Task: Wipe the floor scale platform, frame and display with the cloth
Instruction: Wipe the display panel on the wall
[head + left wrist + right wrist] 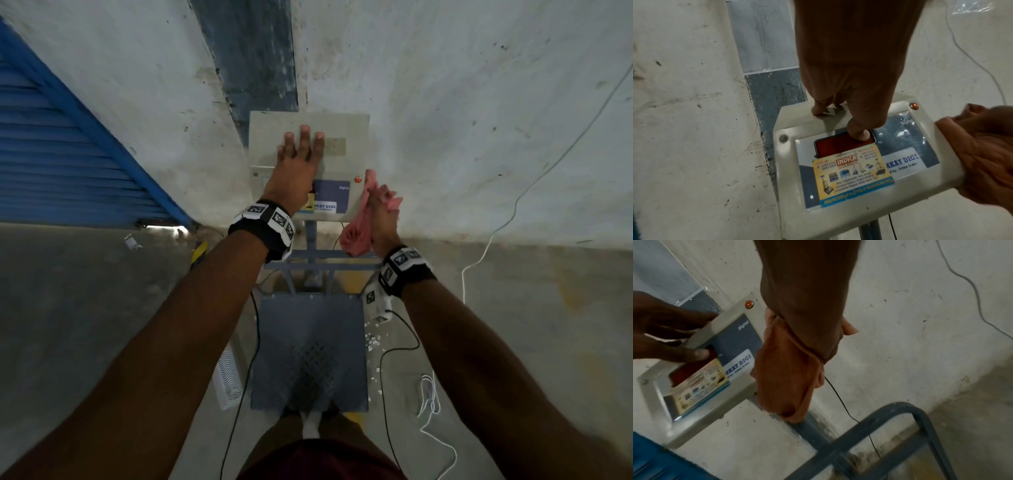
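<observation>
The floor scale is standing on the floor (pixel 102 325) against the wall (pixel 445 137), its grey checkered platform (pixel 310 346) lying flat nearest the person and its grey frame (pixel 310 260) rising at the platform's far edge to carry the display (pixel 337 154), a pale box with its long axis running side to side and its face tilting toward the person. The left hand (pixel 296 161) is lying flat on the display's top with fingers straight and spread, gripping nothing, while its thumb (pixel 859 133) is pressing the red window (pixel 838 146) on the face, just above a yellow sticker (pixel 853 175). The right hand (pixel 382 216) is clenching the pink cloth (pixel 359 226) against the display's right edge, the cloth bunching lengthwise and hanging down toward the frame. Both arms are reaching forward over the platform. A white cable (pixel 513 212) is trailing down the wall
</observation>
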